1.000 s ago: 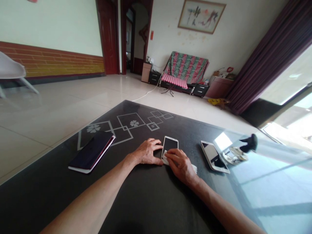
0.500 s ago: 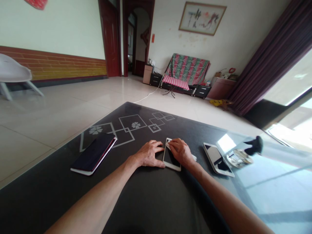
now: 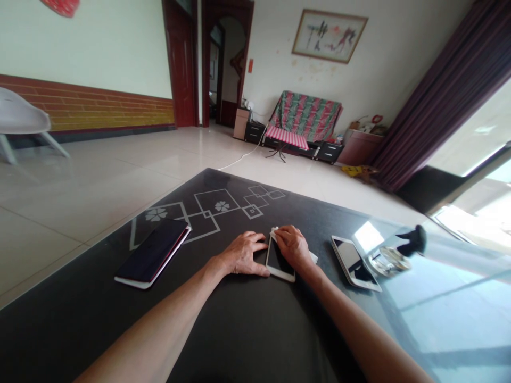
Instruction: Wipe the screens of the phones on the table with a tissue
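Note:
A white smartphone (image 3: 281, 260) with a dark screen lies flat on the black table. Along its left edge rests my left hand (image 3: 244, 254), fingers spread, with the thumb at the lower left corner and a fingertip touching the side. My right hand (image 3: 294, 247) is closed over a white tissue (image 3: 273, 232) and presses it on the upper part of the screen. More white material shows past the right side of that hand. The hand hides the phone's upper right portion.
To the left lies a dark blue notebook-like folder (image 3: 154, 252). On the right are another white phone (image 3: 355, 263), seemingly stacked on something, and a clear glass bottle (image 3: 388, 260) with a black spray top (image 3: 412, 240). The table's (image 3: 191, 181) far edge borders a tiled floor.
My right hand has shifted slightly to the upper left, with the tissue now at the phone's top edge. My left hand stays at the phone's left side.

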The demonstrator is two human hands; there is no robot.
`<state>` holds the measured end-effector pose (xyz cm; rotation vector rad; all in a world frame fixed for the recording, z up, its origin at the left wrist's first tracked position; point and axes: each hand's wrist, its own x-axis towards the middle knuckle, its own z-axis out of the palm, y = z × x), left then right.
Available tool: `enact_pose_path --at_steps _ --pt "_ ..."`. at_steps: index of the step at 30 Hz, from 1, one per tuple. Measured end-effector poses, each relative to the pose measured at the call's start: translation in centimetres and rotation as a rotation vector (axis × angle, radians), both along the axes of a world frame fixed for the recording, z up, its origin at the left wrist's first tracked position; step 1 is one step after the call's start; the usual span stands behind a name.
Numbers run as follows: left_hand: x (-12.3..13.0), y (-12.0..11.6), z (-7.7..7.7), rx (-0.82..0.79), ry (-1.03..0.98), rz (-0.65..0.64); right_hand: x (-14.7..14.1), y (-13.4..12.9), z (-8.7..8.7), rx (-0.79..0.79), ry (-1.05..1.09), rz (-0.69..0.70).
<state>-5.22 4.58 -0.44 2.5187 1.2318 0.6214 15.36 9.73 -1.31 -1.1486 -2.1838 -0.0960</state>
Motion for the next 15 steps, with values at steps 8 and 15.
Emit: enact_pose_path --at_steps 8,15 --pt "0.0 0.1 -0.3 -0.002 -0.036 0.000 0.6 -7.2 0.9 -0.101 0.011 0.186" --pt "0.0 0.0 -0.1 -0.011 -0.035 0.005 0.4 -8.5 1.6 -0.139 -0.011 0.230"
